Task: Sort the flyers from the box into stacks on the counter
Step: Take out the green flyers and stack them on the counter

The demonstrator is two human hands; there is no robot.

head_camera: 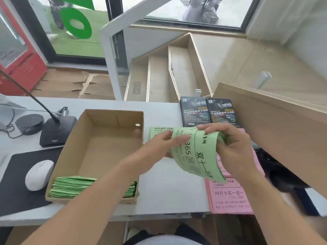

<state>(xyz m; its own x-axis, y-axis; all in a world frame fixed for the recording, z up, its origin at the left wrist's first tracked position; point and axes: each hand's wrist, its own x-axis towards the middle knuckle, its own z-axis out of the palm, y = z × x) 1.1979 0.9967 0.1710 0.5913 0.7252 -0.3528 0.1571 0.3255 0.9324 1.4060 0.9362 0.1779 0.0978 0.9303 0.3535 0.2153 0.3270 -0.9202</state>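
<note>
While both hands meet above the counter (164, 195), we hold a curled bundle of green flyers (200, 152) between them. Our right hand (231, 147) is closed around the bundle's far and right edge, fingers over the top and thumb tucked beneath. Our left hand (159, 147) lies flatter, fingers spread against the bundle's left face, pressing or leafing through the sheets; motion blur keeps us from telling which.

Sorting appears well advanced but unfinished. Left of our left hand sits the cardboard box (109, 121), its far half bare. A packed row of green flyers in the box (70, 186) remains at the near end, partly hidden under our left forearm. Beyond our hands, just past the fingertips, stand two black flyer stacks (208, 112) side by side. A flat green stack (156, 131) lies directly beneath and behind our left hand. Under and near our right wrist lie pink flyer stacks (230, 197), reaching the counter's near edge.

We judge three kinds already laid out, with the held bundle and the box's remaining row left to place. Farther left of the box rest a white mouse (39, 175) and a desk microphone base (56, 129), apart from the work.
</note>
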